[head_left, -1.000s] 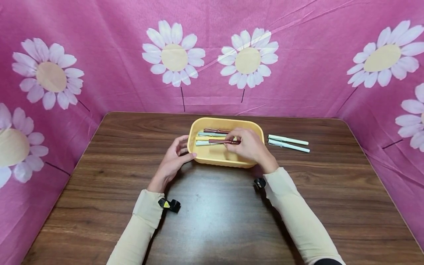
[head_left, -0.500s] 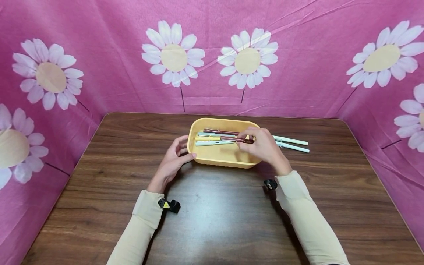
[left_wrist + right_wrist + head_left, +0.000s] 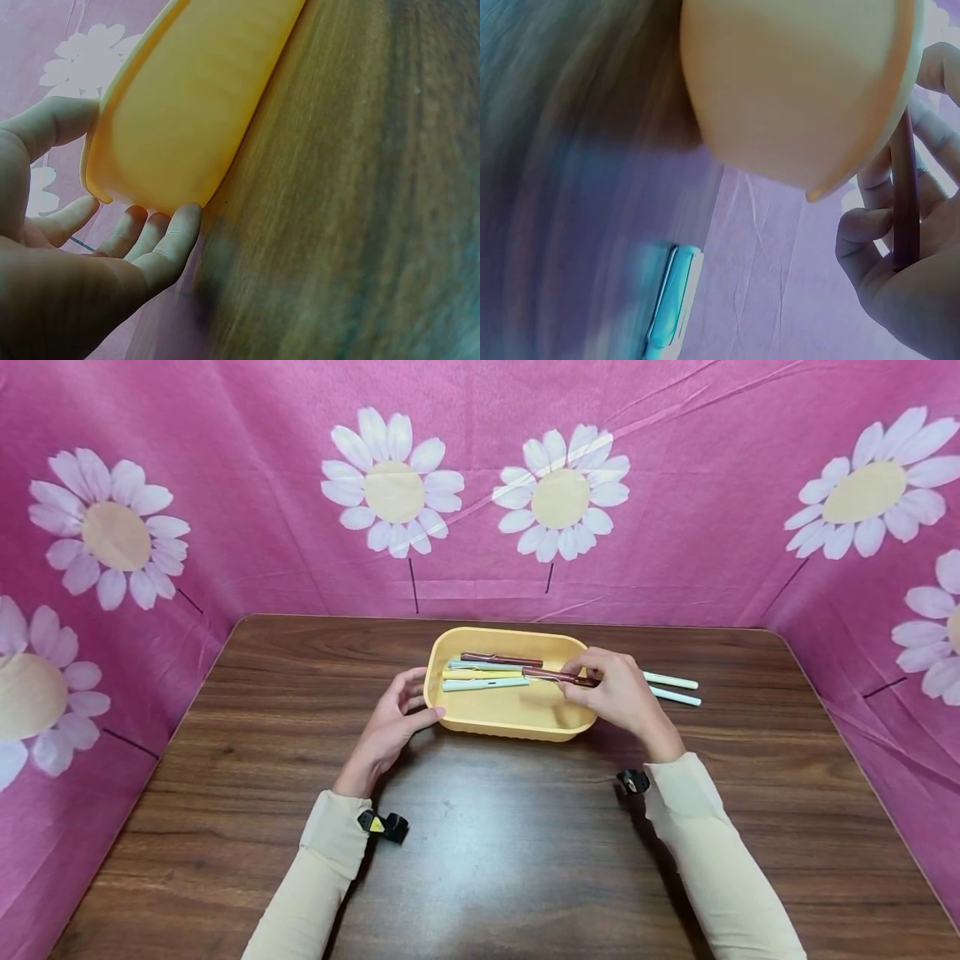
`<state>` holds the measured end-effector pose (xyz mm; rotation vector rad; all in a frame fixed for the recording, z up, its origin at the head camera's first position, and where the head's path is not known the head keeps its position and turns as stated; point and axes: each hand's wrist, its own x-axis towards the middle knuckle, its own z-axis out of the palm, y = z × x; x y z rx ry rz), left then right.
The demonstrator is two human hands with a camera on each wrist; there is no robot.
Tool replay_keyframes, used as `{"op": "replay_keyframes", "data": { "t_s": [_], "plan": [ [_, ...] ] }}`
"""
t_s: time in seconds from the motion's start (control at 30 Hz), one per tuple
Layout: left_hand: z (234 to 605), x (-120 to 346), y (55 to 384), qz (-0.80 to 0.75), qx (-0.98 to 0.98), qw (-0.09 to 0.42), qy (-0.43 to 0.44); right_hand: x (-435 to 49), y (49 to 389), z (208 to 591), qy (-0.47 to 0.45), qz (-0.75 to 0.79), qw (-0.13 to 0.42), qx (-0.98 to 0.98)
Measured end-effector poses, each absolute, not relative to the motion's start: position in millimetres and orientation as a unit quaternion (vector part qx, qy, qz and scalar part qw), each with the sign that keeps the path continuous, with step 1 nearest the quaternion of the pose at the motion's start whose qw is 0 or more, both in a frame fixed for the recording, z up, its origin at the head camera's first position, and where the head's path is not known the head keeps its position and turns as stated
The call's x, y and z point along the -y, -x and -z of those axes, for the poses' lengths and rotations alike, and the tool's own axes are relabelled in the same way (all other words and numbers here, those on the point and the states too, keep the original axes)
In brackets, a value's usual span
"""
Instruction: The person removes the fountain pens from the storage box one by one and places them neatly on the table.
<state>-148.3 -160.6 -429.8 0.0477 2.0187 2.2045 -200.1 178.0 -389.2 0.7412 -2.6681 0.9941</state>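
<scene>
Head view: your right hand pinches a maroon pen above the right part of the yellow tray.
Maroon pen: its clip end points left, out past your fingertips; the other end runs back between your fingers.
Right wrist view: your fingers are curled around the pen, closed to about its thickness, just beside the tray's rim.
Left hand: you grip the tray's left end, thumb and fingers spread no wider than its wall needs.
Inside tray: a second maroon pen, a yellow pen and two pale green pens lie left of your right fingertips.
Table, right: two mint pens lie partly hidden behind your right hand.
</scene>
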Motion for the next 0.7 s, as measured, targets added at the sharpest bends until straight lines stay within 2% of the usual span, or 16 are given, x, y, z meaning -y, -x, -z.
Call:
{"op": "replay_keyframes", "data": {
  "t_s": [0.23,0.7],
  "plan": [
    [429,160,149,-0.736,-0.673,0.076,-0.016,-191,201,393,-0.247,-0.338,0.118,0.901],
    [430,159,149,-0.736,-0.673,0.074,-0.011,-219,204,402,-0.197,-0.352,0.117,0.908]
  ]
}}
